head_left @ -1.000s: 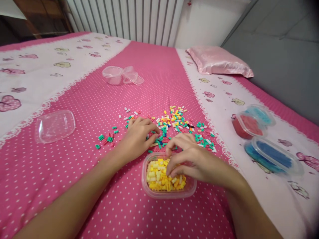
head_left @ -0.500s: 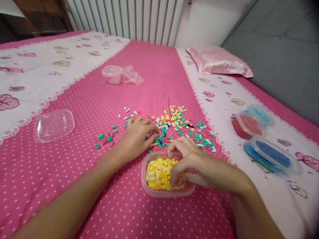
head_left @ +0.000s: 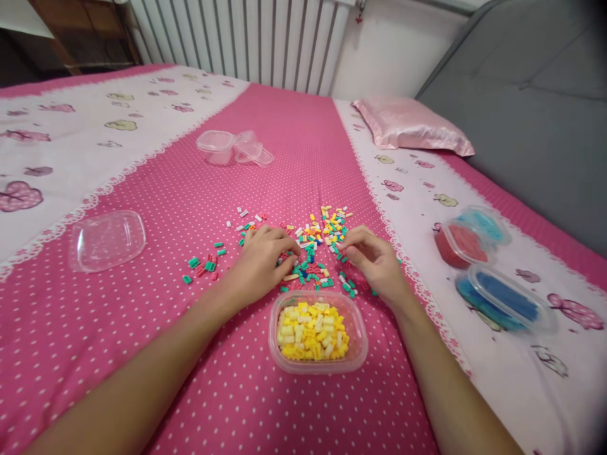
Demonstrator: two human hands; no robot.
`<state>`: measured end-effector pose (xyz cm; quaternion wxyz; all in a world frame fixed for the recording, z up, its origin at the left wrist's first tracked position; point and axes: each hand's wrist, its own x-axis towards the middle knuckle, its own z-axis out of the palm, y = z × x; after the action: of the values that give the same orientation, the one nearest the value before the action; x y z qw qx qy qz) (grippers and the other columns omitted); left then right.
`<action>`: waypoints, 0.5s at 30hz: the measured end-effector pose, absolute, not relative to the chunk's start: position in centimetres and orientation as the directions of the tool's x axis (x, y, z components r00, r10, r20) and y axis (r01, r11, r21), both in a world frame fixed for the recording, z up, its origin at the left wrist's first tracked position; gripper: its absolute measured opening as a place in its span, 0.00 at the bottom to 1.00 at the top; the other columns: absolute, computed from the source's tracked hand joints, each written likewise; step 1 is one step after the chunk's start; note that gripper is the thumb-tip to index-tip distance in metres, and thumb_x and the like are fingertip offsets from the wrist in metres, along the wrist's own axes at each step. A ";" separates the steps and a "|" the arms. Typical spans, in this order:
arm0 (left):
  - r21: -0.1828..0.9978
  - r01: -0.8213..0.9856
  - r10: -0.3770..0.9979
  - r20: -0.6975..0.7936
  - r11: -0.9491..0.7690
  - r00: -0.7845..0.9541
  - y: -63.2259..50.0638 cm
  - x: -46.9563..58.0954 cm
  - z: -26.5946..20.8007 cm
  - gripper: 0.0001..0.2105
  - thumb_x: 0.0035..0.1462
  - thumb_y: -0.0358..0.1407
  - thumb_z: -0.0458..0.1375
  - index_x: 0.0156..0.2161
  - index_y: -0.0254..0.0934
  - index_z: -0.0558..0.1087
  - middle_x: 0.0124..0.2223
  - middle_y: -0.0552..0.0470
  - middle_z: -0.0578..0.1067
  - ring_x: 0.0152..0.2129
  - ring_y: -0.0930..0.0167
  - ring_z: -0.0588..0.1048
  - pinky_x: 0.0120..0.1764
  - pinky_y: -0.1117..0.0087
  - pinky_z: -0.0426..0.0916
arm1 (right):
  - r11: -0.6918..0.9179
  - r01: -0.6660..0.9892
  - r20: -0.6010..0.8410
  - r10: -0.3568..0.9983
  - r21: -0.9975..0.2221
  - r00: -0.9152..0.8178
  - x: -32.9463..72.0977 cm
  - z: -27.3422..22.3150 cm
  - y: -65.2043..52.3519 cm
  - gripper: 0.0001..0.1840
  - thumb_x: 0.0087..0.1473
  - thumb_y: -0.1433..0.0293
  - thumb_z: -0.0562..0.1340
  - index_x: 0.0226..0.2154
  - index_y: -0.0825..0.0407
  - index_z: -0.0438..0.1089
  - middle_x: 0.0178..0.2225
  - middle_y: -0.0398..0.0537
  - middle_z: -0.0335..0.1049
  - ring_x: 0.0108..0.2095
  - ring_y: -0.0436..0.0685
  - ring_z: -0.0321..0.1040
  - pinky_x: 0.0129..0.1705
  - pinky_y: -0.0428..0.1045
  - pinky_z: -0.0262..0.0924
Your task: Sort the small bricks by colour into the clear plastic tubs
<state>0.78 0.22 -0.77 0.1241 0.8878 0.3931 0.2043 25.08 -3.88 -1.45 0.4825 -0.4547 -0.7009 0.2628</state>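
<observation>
A clear plastic tub (head_left: 358, 322) filled with small yellow building bricks (head_left: 313, 332) stands in front of me on the bedspread. Beyond it spreads a loose pile of mixed small building bricks (head_left: 310, 256), green, white, red and yellow. My left hand (head_left: 266, 256) rests at the pile's left side, fingers loosely bent and thumb apart from them, partly covering some bricks. At the pile's right side is my right hand (head_left: 377, 262), its thumb and forefinger drawn together above the bricks. Whatever may be between those fingertips is too small to make out.
On the left lies a clear lid (head_left: 109, 240). Farther back stand empty clear containers (head_left: 215, 142). To the right are a tub of red pieces (head_left: 462, 246), a light blue one (head_left: 486, 224) and a dark blue one (head_left: 502, 300). A pink pillow (head_left: 412, 123) lies near the grey headboard (head_left: 526, 101).
My right hand has left the tub of yellow bricks and moved forward to the right side of the pile. My left hand stays in nearly the same place.
</observation>
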 end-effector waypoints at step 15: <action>0.267 0.822 0.801 0.500 -0.504 0.329 -0.2 0.6 -2.3 0.15 0.69 0.37 0.45 0.39 0.37 0.74 0.40 0.44 0.77 0.40 0.62 0.72 0.46 0.60 0.62 | 0.410 0.745 0.546 0.835 -0.525 -0.074 22.4 -4.8 -2.4 0.16 0.67 0.66 0.54 0.38 0.50 0.76 0.42 0.51 0.77 0.47 0.58 0.66 0.54 0.55 0.59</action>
<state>0.61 -0.16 -2.26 -0.0171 0.8149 0.4979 0.2962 22.40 -2.44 -4.83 0.4133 -0.5405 -0.7309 0.0539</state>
